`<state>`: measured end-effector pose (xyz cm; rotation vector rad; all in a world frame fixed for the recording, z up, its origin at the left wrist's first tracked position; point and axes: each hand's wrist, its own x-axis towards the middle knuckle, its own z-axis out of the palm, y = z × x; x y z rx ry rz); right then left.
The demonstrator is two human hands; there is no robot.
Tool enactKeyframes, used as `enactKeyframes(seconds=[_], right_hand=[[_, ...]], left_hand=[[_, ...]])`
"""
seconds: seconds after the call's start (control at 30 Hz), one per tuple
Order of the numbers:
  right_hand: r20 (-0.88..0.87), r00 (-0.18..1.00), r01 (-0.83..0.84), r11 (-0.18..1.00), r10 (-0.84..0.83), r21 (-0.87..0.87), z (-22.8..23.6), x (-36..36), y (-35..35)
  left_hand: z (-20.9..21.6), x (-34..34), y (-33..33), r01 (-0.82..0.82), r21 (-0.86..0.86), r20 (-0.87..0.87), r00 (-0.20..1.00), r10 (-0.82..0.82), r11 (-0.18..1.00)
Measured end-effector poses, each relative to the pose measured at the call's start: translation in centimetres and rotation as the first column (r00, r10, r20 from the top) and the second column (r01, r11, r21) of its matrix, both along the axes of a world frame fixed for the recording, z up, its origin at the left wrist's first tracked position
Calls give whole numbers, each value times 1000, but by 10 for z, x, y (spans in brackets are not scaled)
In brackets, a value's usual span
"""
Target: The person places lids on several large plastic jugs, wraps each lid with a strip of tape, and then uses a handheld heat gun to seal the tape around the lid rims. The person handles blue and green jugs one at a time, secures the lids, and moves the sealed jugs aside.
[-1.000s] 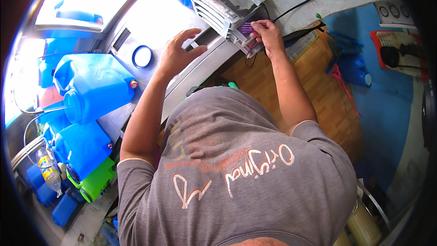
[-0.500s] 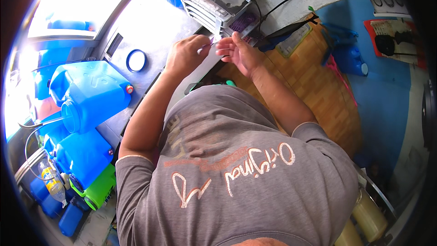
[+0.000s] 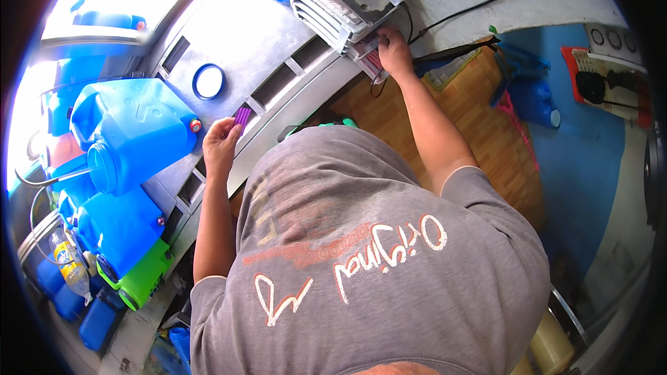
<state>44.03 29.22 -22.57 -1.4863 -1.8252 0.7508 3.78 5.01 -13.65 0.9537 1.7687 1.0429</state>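
Note:
My left hand is closed around a small flat purple striped piece above the edge of the grey metal counter. Nearby on the counter lies a round blue-rimmed white lid. At the far side, my right hand has its fingers curled at a small box with reddish contents, just below a white slatted unit. What its fingertips grip, if anything, is hidden.
A large blue water jug lies at the left with its mouth uncovered and a thin pipe at it. More blue jugs, a green container and a plastic bottle are below. A black cable runs along the wall.
My hands were close together in front of the slatted unit. The left has moved left and nearer with the purple piece; the right has moved out to the small box.

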Motion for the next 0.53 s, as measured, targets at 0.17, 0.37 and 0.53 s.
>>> enactKeyframes(seconds=[0.17, 0.37, 0.53], right_hand=[[642, 745, -198, 979, 183, -50, -9, 9, 5], [686, 697, -156, 978, 209, -139, -11, -15, 25], [724, 678, -35, 989, 127, -140, -41, -11, 27]], left_hand=[[2, -37, -53, -143, -48, 42, 989, 145, 989], [15, -97, -120, -347, -69, -31, 938, 345, 935], [47, -168, -173, -572, 106, -13, 817, 576, 814]])
